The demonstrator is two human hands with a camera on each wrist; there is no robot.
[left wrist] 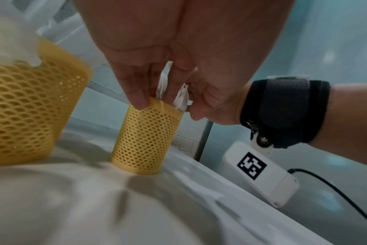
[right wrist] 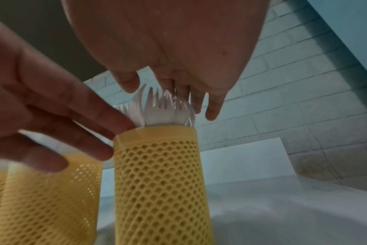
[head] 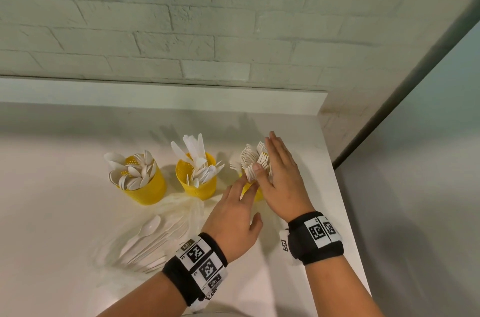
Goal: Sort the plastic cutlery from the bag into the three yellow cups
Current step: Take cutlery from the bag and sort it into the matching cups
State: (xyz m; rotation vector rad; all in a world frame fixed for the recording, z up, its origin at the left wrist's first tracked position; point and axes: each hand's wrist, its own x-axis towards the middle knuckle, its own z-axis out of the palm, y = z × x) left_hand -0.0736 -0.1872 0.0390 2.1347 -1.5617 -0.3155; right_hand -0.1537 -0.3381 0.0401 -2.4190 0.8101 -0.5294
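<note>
Three yellow mesh cups stand in a row: the left cup holds spoons, the middle cup knives, the right cup white forks. My right hand lies flat against the right side of the fork bundle, thumb on the fork heads. My left hand reaches in with straight fingers touching this cup's rim. In the right wrist view the forks stand up between both hands above the cup. Neither hand holds anything.
A clear plastic bag with several white spoons and other cutlery lies on the white counter in front of the cups. The counter's right edge runs just past my right wrist. A brick wall stands behind.
</note>
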